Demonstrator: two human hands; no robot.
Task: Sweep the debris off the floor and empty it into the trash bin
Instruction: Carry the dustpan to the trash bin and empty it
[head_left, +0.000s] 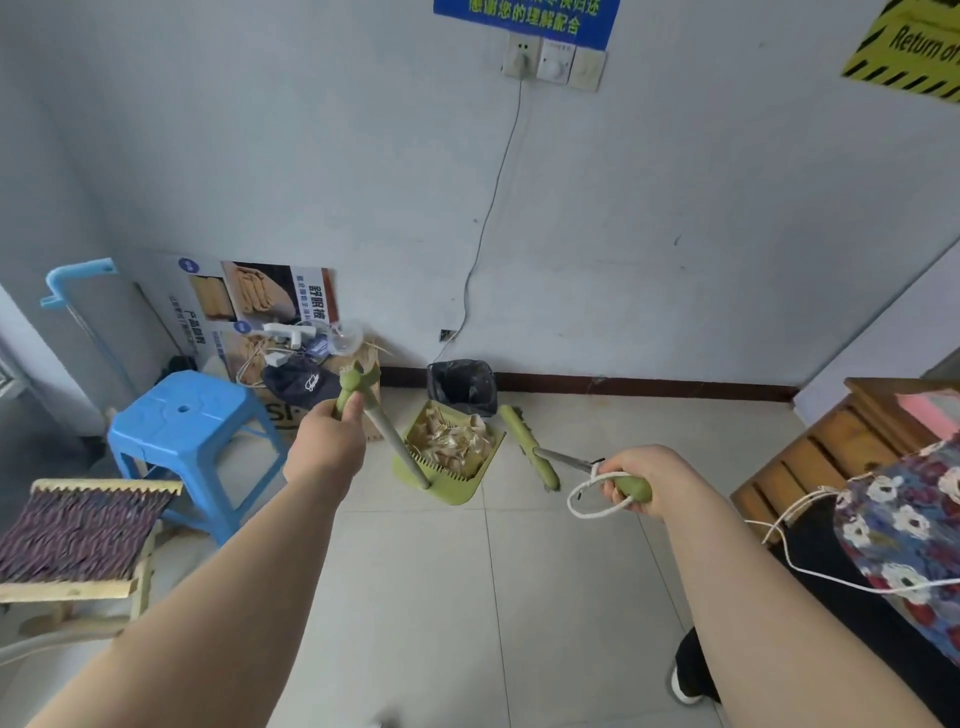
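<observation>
1. My view is evenly lit by soft, cool daylight; I can't see its source.
2. Shadows are faint, only soft smudges under the stool (182, 431) and dustpan (449, 457).
3. No strong glare on the floor tiles (467, 597).
4. Wide-angle bending curves the wall (311, 156) edges and stretches my forearms.
5. The yellow sign (909, 52) at the corner looks soft and smeared.
</observation>
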